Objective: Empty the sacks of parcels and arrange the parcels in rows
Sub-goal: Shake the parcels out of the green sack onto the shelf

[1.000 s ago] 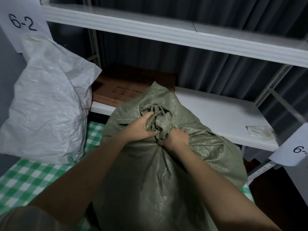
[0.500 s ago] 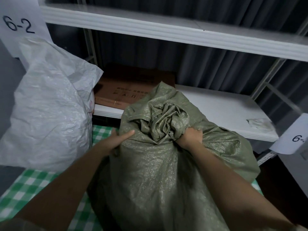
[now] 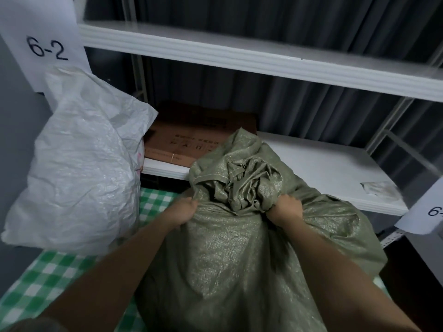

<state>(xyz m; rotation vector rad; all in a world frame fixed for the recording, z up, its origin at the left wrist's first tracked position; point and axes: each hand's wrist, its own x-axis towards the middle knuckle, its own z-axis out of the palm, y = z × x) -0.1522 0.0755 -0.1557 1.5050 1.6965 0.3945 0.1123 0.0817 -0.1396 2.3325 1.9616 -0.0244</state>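
A full green woven sack (image 3: 239, 259) stands in front of me on the green checked cloth (image 3: 40, 283), its crumpled mouth bunched at the top. My left hand (image 3: 183, 212) grips the fabric at the left side of the mouth. My right hand (image 3: 286, 209) is closed on the fabric at the right side. A full white woven sack (image 3: 76, 168) leans at the left, apart from my hands. No parcels show; the sacks hide their contents.
A white shelf (image 3: 323, 168) runs behind the sacks, bearing a flat brown cardboard box (image 3: 191, 137) and a scrap of paper (image 3: 381, 191). A higher shelf (image 3: 239, 53) hangs above. Paper labels (image 3: 45, 44) marked 6-2 hang at the left and right.
Both hands left the knot at the sack's top and moved apart to either side of the mouth, the left hand closing on the fabric. The mouth has loosened and spread.
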